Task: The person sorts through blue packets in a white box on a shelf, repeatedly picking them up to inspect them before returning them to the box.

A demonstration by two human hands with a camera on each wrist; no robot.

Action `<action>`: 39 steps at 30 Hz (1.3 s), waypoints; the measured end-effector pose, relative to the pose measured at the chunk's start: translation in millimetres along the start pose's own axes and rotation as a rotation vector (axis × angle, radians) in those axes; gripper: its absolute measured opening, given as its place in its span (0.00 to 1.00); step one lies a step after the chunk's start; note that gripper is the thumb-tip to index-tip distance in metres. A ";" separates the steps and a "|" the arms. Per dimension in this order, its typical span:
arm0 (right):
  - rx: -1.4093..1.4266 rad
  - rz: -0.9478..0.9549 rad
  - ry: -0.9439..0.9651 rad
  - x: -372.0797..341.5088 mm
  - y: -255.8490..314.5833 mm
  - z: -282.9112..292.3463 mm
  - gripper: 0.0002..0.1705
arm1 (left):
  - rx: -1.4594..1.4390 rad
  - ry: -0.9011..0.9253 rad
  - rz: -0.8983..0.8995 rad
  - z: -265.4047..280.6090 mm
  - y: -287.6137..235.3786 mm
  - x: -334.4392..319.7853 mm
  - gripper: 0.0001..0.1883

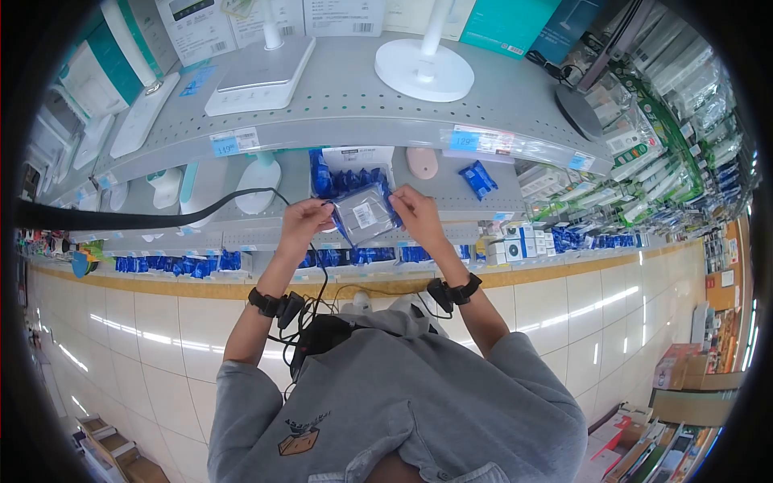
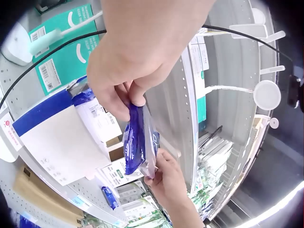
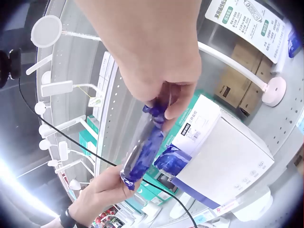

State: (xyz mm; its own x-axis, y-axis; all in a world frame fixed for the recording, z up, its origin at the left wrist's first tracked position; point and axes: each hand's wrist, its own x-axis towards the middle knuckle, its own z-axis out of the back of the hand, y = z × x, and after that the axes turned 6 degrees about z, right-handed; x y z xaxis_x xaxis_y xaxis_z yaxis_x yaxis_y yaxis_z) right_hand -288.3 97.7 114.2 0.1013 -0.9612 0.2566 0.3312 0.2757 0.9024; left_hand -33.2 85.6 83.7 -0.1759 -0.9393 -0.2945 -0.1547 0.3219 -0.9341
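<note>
While the left hand (image 1: 305, 221) and right hand (image 1: 418, 219) each pinch a side edge, the blue-edged packet (image 1: 364, 216) basically spans the gap between their fingers, neither hand really nearer, white box (image 1: 380, 155) just beyond.

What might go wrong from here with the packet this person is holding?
The packet is held by its edges between the left hand and right hand, so it might slip. The black cable beside the left hand could catch. The white box of blue packets sits close by and might get bumped.
</note>
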 end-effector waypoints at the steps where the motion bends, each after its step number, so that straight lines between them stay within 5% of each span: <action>1: -0.001 0.083 -0.025 0.8 -5.2 -0.9 0.09 | 0.001 0.000 -0.001 1.0 -1.1 0.3 0.09; 8: -0.150 0.112 -0.157 4.5 -7.9 -13.4 0.07 | 0.007 -0.055 -0.072 -6.6 -3.1 1.6 0.11; 10: 0.088 0.019 -0.246 5.6 -2.9 -18.4 0.07 | -0.051 -0.043 -0.022 -11.5 -4.0 -0.4 0.12; 13: 0.147 0.061 -0.332 11.9 -12.0 -18.9 0.07 | -0.201 0.359 0.283 -18.7 -12.6 -10.3 0.14; 17: 0.177 0.013 -0.281 11.7 -10.9 -10.6 0.09 | -0.159 0.381 0.274 -17.8 -3.2 -6.7 0.11; 20: 0.132 -0.074 -0.271 9.3 0.9 -3.9 0.10 | -0.163 0.341 0.278 -11.8 -0.3 -2.3 0.08; 29: -0.125 0.105 -0.244 19.4 -18.8 3.1 0.11 | 0.030 0.240 0.090 -3.6 8.2 7.6 0.04; 35: 0.279 0.046 -0.159 53.8 -9.2 -7.8 0.11 | 0.002 0.037 -0.011 -11.2 -0.7 10.7 0.11; 37: 0.158 0.077 -0.087 67.2 -10.4 -11.5 0.14 | 0.255 -0.112 -0.257 -6.9 0.0 17.9 0.16; 39: 0.110 0.081 -0.045 77.3 -9.5 -14.5 0.15 | 0.305 -0.199 -0.320 -6.7 -2.7 20.8 0.18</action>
State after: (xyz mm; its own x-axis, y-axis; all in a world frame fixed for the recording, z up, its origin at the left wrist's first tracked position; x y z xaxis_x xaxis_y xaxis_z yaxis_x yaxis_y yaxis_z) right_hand -270.0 20.9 120.4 0.0804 -0.9358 0.3434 0.2183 0.3527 0.9099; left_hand -43.0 66.0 81.4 0.0274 -0.9995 0.0125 0.1269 -0.0089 -0.9919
